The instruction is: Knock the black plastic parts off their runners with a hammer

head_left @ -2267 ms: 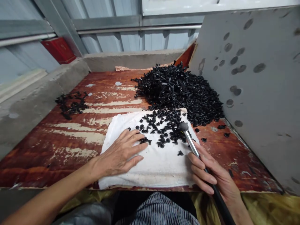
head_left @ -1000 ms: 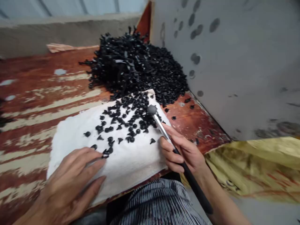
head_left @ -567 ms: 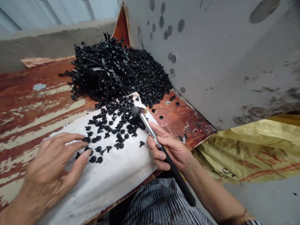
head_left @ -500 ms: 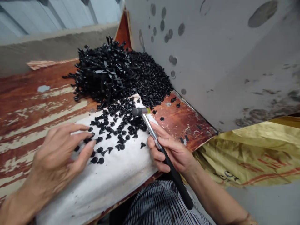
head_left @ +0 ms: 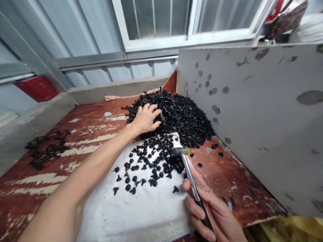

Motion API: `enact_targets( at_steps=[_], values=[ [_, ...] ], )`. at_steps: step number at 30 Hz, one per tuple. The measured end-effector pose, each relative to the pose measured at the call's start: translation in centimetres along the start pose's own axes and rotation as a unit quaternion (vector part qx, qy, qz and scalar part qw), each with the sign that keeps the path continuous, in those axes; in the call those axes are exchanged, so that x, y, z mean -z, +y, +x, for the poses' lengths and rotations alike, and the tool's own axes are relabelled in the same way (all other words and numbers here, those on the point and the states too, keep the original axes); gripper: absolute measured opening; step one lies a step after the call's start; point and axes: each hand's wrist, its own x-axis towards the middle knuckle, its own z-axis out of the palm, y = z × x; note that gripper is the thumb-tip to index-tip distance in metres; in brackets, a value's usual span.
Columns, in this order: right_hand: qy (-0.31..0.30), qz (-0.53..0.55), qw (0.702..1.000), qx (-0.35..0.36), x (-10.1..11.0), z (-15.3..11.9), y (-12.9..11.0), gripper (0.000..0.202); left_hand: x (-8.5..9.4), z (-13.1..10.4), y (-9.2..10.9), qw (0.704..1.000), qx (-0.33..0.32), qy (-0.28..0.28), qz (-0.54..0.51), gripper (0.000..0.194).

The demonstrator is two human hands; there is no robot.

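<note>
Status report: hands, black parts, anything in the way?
Left hand at black heap, grip unclear. Right hand gripping hammer. Loose black parts scattered on white cloth. Nothing visibly blocking either hand.

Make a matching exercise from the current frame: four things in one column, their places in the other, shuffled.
Things:
1. left hand
2. hammer
3. white cloth
4. red box

Places:
A. beneath scattered black pieces
B. by the metal wall, at the picture's left
C. at the large black pile
D. in the right hand

Pairs: 1-C, 2-D, 3-A, 4-B
</note>
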Motion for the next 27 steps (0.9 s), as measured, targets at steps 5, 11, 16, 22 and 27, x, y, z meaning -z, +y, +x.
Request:
enact_targets(
  at_steps=[5,11,16,22,27],
  values=[
    [0.035,0.004,0.999,-0.014,-0.2,-0.1,-0.1,0.059,-1.2,-1.5,-1.4,0.998,0.003,0.004,-0.063,0.032],
    [0.038,-0.003,0.999,-0.027,-0.2,-0.3,-0.2,0.056,-2.3,-4.5,-2.2,0.991,0.017,0.079,-0.105,0.028],
    [-0.005,-0.008,1.000,-0.018,0.4,-0.1,0.0,0.043,-0.5,-5.1,-2.1,0.982,0.013,0.134,-0.136,0.026],
    [-0.046,-0.040,0.998,0.008,0.2,0.1,0.0,0.034,2.7,-8.1,-0.2,0.946,0.109,0.163,-0.260,0.024],
    [-0.027,-0.096,0.995,0.024,-0.5,0.1,-0.2,0.038,3.9,-12.8,3.6,0.948,-0.050,0.248,-0.191,0.018]
  ],
)
